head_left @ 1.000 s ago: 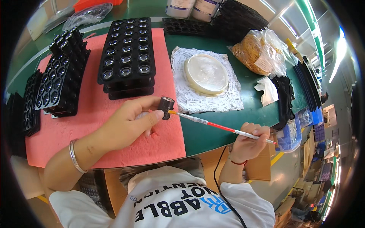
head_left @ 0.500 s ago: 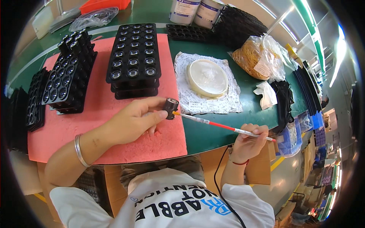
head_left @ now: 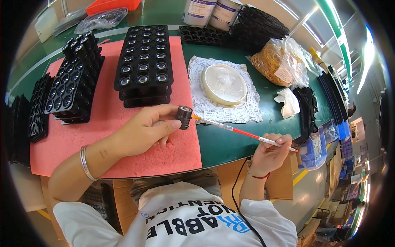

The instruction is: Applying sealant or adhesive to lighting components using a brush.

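Note:
My left hand [head_left: 153, 126] pinches a small black lens barrel [head_left: 184, 118] between thumb and fingers, above the near edge of a pink foam mat [head_left: 173, 154]. The barrel stands roughly upright, with its glass end on top. A slim paintbrush [head_left: 243, 133] with a red and white handle is in the grip of my right hand [head_left: 270, 154], near the handle's end. Its orange tip points left at the barrel's side, very close to it; I cannot tell whether they touch. Black trays of lenses [head_left: 143, 57] stand stacked on the mat beyond my left hand.
Another tray stack [head_left: 68, 90] with loose barrels on top stands at the left. A round whitish dish [head_left: 224, 84] lies on a printed sheet. Farther right are a bag of yellow rubber bands [head_left: 269, 64] and a white tissue [head_left: 287, 103]. Two cans [head_left: 199, 12] stand at the back.
The brush tip has drawn slightly up and right, away from the barrel's side. The barrel has shifted a little left in my left hand. My right hand has barely moved.

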A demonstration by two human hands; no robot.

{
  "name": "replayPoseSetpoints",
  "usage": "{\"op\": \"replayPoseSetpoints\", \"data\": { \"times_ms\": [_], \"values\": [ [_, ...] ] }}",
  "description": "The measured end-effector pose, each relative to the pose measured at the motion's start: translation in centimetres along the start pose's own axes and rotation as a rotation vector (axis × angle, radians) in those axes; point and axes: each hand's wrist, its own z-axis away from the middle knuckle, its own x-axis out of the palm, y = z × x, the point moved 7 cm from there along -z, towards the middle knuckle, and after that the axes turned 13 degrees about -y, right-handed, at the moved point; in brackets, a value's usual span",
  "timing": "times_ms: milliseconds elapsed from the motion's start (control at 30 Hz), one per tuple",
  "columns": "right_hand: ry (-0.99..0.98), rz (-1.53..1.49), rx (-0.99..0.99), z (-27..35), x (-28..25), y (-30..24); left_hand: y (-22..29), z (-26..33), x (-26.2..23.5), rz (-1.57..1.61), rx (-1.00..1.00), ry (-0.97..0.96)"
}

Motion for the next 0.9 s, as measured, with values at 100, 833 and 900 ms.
{"op": "replayPoseSetpoints", "data": {
  "times_ms": [100, 833, 900],
  "values": [
    [0.008, 0.01, 0.009, 0.1, 0.0, 0.0, -0.1, -0.1, -0.1, 0.015, 0.001, 0.008],
    [0.195, 0.223, 0.293, -5.7, -4.8, 0.5, 0.1, 0.2, 0.2, 0.083, -0.012, 0.029],
    [0.217, 0.089, 0.506, -6.4, -6.8, 3.1, 0.0, 0.1, -0.1, 0.023, 0.02, 0.038]
  ]
}}
